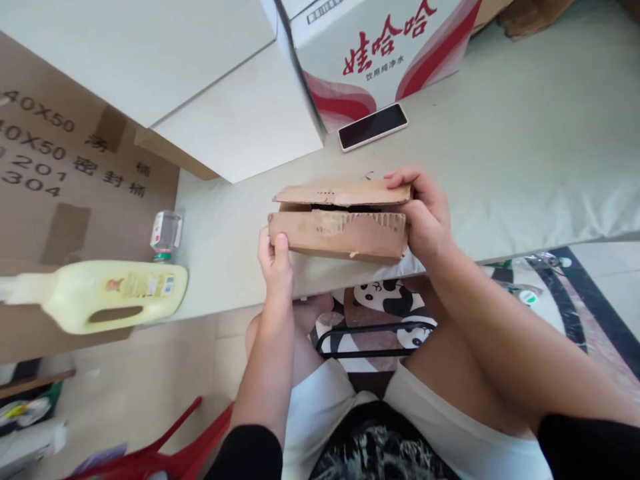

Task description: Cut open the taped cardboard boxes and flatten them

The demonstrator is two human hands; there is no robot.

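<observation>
A small brown cardboard box (340, 235) is held at the near edge of the pale bench, its lid (345, 194) raised a little so that a dark gap shows along the front. What lies inside cannot be made out. My left hand (277, 263) grips the box's left front corner, thumb on the front face. At the right end, my right hand (425, 210) is closed around the lid's corner and the box's side, with a finger on top of the lid. The front edge of the box looks torn.
Beyond the box lies a phone (373, 127) before a white and red carton (385, 60). A white cabinet (240, 120) stands behind left. On the left are a yellow jug-shaped bottle (150, 280), a small clear bottle (167, 233) and a large cardboard carton (60, 180). A red chair (175, 457) is lower left.
</observation>
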